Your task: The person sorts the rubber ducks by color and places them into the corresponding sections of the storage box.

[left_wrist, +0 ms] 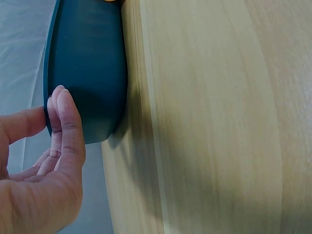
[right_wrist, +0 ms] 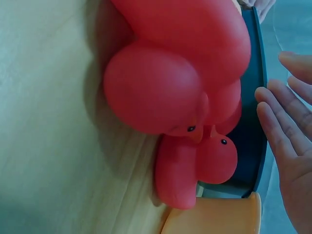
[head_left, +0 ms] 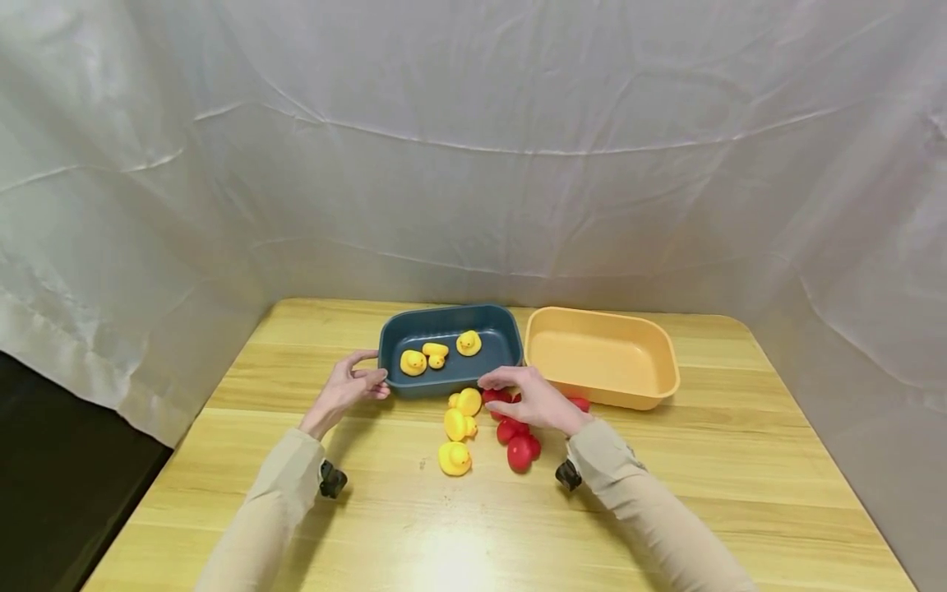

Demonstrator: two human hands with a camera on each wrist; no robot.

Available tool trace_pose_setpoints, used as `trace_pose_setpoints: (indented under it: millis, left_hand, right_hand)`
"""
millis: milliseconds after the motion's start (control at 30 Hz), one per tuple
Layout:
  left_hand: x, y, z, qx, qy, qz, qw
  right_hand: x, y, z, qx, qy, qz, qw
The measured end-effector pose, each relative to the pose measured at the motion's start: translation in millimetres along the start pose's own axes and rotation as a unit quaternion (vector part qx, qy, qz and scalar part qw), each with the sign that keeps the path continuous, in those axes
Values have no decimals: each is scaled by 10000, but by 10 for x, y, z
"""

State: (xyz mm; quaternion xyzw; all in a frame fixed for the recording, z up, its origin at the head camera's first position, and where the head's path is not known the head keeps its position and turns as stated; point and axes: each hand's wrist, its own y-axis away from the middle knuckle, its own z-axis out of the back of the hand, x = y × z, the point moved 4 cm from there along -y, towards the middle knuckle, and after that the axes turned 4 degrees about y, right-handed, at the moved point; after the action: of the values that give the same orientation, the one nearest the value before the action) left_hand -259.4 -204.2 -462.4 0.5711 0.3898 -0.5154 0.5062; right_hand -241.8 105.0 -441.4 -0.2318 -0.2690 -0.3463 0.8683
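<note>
My left hand is at the left corner of the dark blue bin, its thumb and fingers straddling the wall near the rim. Three yellow rubber ducks lie inside that bin. Over the bin's front right corner hovers my right hand, its fingers loosely extended with nothing between them. Beneath it several red rubber ducks sit bunched on the table, partly hidden by the hand; the right wrist view shows one red duck up close. A column of three more yellow ducks stands to their left.
An orange bin with nothing in it stands right beside the blue one. Both are near the back edge of the wooden table. A grey-white curtain hangs behind and along the sides.
</note>
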Motion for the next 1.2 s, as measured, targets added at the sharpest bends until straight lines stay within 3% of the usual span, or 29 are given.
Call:
trace_pose_setpoints:
  millis: [433, 800, 1200]
  left_hand:
    - [-36, 19, -25, 27, 76, -17, 10000]
    - [-37, 14, -26, 12, 93, 2, 10000]
    - [-35, 16, -23, 22, 90, -26, 10000]
  right_hand:
    - [29, -75, -146, 692, -22, 55, 9976]
    - [118, -147, -237, 1527, 244, 347, 9874]
    - [132, -171, -310, 1758, 163, 518, 9829]
